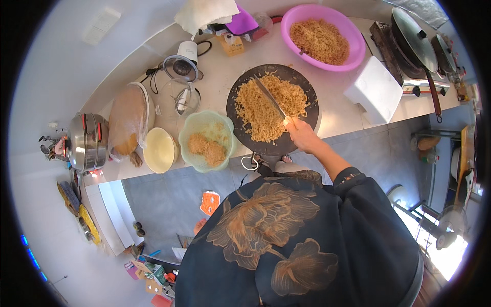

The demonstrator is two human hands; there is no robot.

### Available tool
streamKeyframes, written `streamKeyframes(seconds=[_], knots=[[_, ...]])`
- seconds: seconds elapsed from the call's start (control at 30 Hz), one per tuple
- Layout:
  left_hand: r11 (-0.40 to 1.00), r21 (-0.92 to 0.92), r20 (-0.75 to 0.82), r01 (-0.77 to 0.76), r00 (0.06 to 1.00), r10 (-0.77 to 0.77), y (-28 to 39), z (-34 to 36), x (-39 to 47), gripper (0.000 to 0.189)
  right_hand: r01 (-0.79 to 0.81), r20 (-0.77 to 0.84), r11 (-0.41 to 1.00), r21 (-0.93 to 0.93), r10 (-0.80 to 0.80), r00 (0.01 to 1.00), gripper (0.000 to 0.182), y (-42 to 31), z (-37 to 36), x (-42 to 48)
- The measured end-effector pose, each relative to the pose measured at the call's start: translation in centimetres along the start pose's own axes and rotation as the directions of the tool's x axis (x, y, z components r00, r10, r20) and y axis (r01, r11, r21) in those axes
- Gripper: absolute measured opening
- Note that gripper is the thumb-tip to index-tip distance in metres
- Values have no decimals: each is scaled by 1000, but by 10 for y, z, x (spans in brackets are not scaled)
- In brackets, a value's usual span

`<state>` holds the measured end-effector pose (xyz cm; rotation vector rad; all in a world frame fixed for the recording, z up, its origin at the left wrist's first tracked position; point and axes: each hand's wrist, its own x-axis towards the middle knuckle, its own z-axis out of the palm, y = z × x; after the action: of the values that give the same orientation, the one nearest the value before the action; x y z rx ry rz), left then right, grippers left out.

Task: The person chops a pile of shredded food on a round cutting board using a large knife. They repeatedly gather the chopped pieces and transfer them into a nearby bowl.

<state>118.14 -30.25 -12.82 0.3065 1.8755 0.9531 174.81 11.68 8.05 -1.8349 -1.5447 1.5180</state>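
My right hand (302,134) is closed on the handle of a kitchen knife (268,94). The blade lies flat over a heap of chopped light-brown food (264,115) on a round dark board (237,132) at the counter's front edge. At the left edge of my dark flowered garment, low by my side, a little of my left hand (200,225) shows; most of it is hidden and nothing is seen in it. Left of the board stands a pale green scalloped bowl (186,155) with some finer chopped food (207,149) inside.
A pink basin (356,57) full of chopped food stands behind the board, and a white block-like container (378,90) to its right. A cream bowl (159,149), a clear blender jar (168,96) and a steel pot (86,142) stand left. Lidded pans (412,38) sit on the stove.
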Motion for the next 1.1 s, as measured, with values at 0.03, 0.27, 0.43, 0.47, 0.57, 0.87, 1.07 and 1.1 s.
streamKeyframes(seconds=[0.03, 0.27, 0.43, 0.47, 0.57, 0.87, 1.07, 1.1], knots=[[998, 61, -51, 23, 999, -20, 1, 9, -1, 21, 17, -8, 1000, 9, -17, 1000, 52, -5, -2, -7], [988, 145, -108, 58, 993, -42, 56, 64, -2, 26, 20, 11, 1000, -20, -20, 1000, 50, -5, 2, 3], [991, 42, -111, 124, 987, -118, 93, 82, -12, 25, 43, -27, 999, 32, -42, 999, 51, -9, -2, -22], [988, 87, -103, 127, 988, -117, 95, 84, -10, 24, 6, -30, 1000, 14, -6, 1000, 52, 0, 4, -16], [977, 190, -113, 97, 991, -76, 73, 65, 1, 23, 17, -37, 999, -40, -19, 999, 52, 10, 11, -7], [980, 174, -134, 100, 988, -76, 73, 75, -12, 23, 87, -202, 994, 68, -71, 977, 51, 9, -37, -20], [971, 226, -110, 82, 992, -58, 69, 77, -21, 21, -148, -55, 964, 222, 163, 985, 49, 20, -41, 13], [964, 259, -90, 62, 995, -40, 70, 78, -16, 21, -157, -26, 963, 220, 167, 986, 48, 21, -43, 19]])
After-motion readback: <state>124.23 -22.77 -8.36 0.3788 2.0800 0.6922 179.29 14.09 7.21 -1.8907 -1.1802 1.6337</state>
